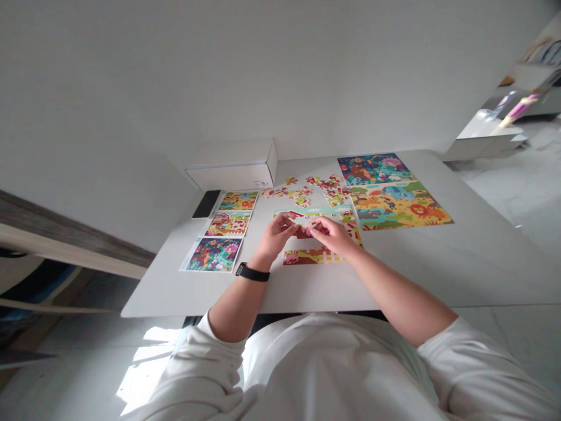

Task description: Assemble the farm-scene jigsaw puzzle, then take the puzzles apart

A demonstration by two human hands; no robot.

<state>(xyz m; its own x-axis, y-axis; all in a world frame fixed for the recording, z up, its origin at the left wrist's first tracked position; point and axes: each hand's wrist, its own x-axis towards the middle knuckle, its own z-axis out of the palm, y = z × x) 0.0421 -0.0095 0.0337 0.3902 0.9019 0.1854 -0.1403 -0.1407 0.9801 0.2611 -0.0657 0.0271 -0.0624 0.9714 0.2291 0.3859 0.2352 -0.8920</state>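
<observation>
Over a partly assembled farm jigsaw puzzle [307,257], my two hands meet near its middle. My left hand [277,234] is closed, its thumb and fingers pinching reddish puzzle pieces [303,233]. From the other side my right hand [332,234] pinches the same small cluster. Fingers cover part of it, so the picture on it and the exact joint cannot be made out. The puzzle's top, right and bottom edges show joined pieces with a fence and a pink pig. Loose puzzle pieces [302,193] lie scattered just beyond the puzzle.
Two finished pictures, a night scene [372,169] and a savanna scene [394,206], lie to the right. Three small reference cards [228,224] form a column on the left beside a black phone [207,204]. A white box [232,166] stands against the wall.
</observation>
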